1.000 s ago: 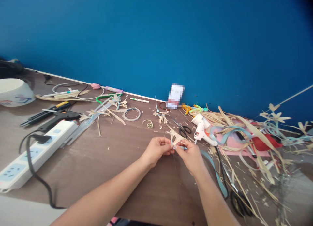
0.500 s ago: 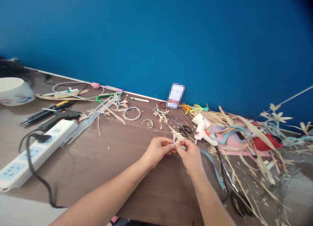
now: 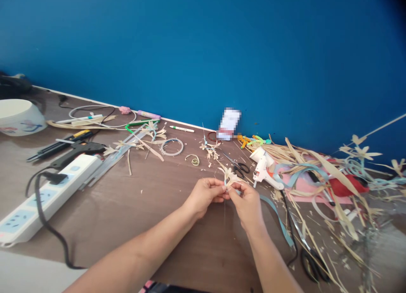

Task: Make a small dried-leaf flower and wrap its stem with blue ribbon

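A pale straw-coloured flower (image 3: 229, 175) stands between my two hands, petals up, with light blue tape about its base. My left hand (image 3: 207, 194) is closed, thumb and fingers pinching the flower's stem from the left. From the right, my right hand (image 3: 248, 200) is closed in a pinch on the light blue tape (image 3: 279, 219), whose loose length trails right across the table. A thin wire hangs below the fingers. My fingertips hide most of the stem. Just beyond lie small scissors (image 3: 239, 168) with black handles and another small flower spray (image 3: 209, 149).
A white glue gun (image 3: 265, 173) lies right of my hands, near a heap of dried strips (image 3: 294, 155). Larger scissors (image 3: 314, 263) lie front right. At left are a power strip (image 3: 52, 195), a black glue gun (image 3: 78, 152) and a white bowl (image 3: 20, 117). A blue wall (image 3: 177, 52) closes the back.
The flower between my fingers has turned slightly and stands more upright. A thin wire now shows below my hands. Both hands remain in nearly the same place.
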The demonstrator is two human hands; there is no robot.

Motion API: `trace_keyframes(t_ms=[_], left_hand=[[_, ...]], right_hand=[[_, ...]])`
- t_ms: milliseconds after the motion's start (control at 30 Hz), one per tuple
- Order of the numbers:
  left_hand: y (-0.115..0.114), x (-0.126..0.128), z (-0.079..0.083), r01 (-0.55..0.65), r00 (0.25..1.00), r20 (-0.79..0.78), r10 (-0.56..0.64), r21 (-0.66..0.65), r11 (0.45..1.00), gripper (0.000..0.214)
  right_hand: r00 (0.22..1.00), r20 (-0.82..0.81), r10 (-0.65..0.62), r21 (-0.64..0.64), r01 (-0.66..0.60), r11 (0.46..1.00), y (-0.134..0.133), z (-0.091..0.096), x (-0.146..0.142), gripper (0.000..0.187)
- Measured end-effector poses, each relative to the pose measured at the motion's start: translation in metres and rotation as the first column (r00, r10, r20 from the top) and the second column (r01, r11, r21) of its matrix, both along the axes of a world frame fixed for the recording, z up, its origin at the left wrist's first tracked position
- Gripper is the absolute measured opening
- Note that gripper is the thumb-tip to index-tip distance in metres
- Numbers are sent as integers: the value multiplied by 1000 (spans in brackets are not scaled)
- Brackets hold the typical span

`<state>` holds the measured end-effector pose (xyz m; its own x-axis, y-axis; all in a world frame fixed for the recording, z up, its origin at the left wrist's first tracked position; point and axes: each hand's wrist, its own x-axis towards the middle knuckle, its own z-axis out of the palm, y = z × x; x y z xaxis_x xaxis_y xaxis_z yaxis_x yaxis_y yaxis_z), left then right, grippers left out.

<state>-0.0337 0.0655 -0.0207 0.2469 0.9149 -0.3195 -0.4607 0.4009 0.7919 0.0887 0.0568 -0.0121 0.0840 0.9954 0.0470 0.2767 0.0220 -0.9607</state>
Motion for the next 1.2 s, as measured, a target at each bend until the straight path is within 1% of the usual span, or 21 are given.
trace_keyframes(t_ms=[100, 267, 467, 633, 733, 867, 1000, 1100, 1200], left_hand=[[0, 0, 1, -26, 999, -29, 26, 8, 1000, 25], [-1, -1, 4, -60, 994, -90, 62, 29, 998, 25], [-2, 1, 5, -112, 981, -146, 126, 97, 989, 22], [-5, 2, 5, -135, 971, -176, 160, 147, 980, 20], [-6, 2, 7, -151, 963, -199, 179, 150, 977, 19], [-8, 2, 11, -142, 956, -227, 186, 197, 970, 13], [-8, 3, 10, -123, 937, -287, 198, 261, 957, 7], [-9, 3, 8, -105, 923, -327, 202, 292, 951, 9], [-10, 3, 7, -76, 910, -364, 197, 322, 944, 13]], right_hand=[[1000, 19, 9, -15, -8, 1000, -1, 3, 1, 12], [989, 146, -14, 4, 14, 1000, -5, 8, 4, 15], [979, 202, 22, 31, -29, 999, -11, 16, -1, 15], [953, 295, -64, 120, 30, 992, -16, 13, -5, 17], [933, 348, -93, 174, 33, 984, -18, 11, -7, 17], [894, 430, -131, 236, 29, 971, -20, 12, -9, 14], [854, 492, -170, 301, 17, 953, -20, 13, -10, 13], [837, 519, -176, 333, -8, 943, -19, 14, -9, 13], [824, 540, -171, 336, -25, 942, -20, 16, -9, 13]])
